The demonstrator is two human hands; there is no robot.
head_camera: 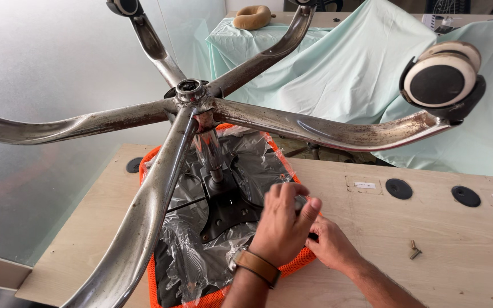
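Orange mesh edges the upturned office chair seat [223, 294], which lies face down on the pale wooden table [429, 239], its clear plastic wrap crinkled around the black mechanism plate. The chrome gas column [212, 157] points straight up toward the camera, carrying the five-armed chrome star base [144, 222] overhead. Both hands work at the seat's right edge: the left hand [283, 225], watch-strapped, curls its fingers loosely on the underside; the right hand [332, 245] presses just beside it, grip unclear.
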